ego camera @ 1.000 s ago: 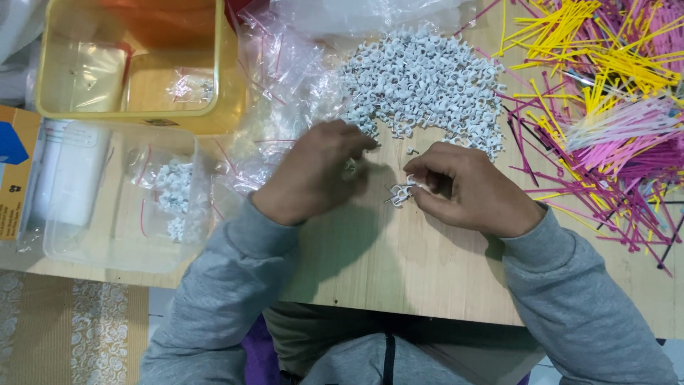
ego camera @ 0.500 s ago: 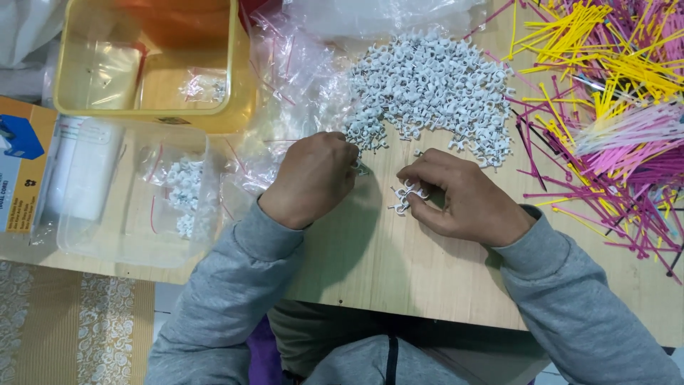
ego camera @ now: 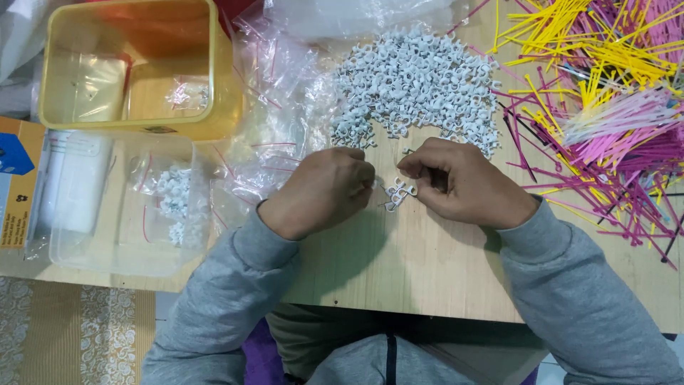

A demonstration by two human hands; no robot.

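A big heap of small white cable clips [ego camera: 417,82] lies on the wooden table [ego camera: 427,264]. Just below it, my left hand [ego camera: 320,192] and my right hand [ego camera: 463,182] meet over a small bunch of white clips [ego camera: 397,194]. My right hand's fingertips pinch some of these clips. My left hand is curled with its fingers closed close beside them; what it holds is hidden under the hand. Grey sleeves cover both arms.
Empty clear plastic bags [ego camera: 281,121] lie left of the heap. A yellow tub [ego camera: 132,68] stands at the back left, a clear tray with bagged clips [ego camera: 171,203] in front of it. Yellow, pink and magenta cable ties [ego camera: 605,100] are piled at the right.
Both hands have drawn closer together under the heap, the left hand shifting right toward the small bunch of clips. The camera view has shifted slightly.
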